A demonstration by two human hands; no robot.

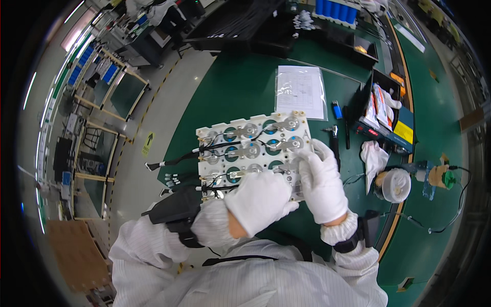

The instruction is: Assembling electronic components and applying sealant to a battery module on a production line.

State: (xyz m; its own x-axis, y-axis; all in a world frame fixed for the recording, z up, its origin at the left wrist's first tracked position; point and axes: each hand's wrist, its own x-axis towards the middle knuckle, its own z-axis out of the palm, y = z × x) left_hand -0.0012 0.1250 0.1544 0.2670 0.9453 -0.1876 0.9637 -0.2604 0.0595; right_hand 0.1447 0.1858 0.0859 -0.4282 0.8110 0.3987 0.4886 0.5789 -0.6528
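Observation:
A white plastic frame (262,153) with round holes and clear discs lies on the green bench before me. Black cables (225,147) cross it and run off its left side to a loose connector end. My left hand (262,198), in a white glove, is over its near edge with the fingers curled in; what they hold, if anything, is hidden under the hand. At the right edge, my gloved right hand (323,181) has its fingers bent round the frame, close to a clear disc.
Beyond the frame lies a sheet in a clear sleeve (300,92). To the right are a blue lighter-like object (336,109), a black-handled tool (333,146), a black bin (381,105) of packets, a white cloth (374,161) and a clear round tub (396,185). Cable ends (174,179) lie left.

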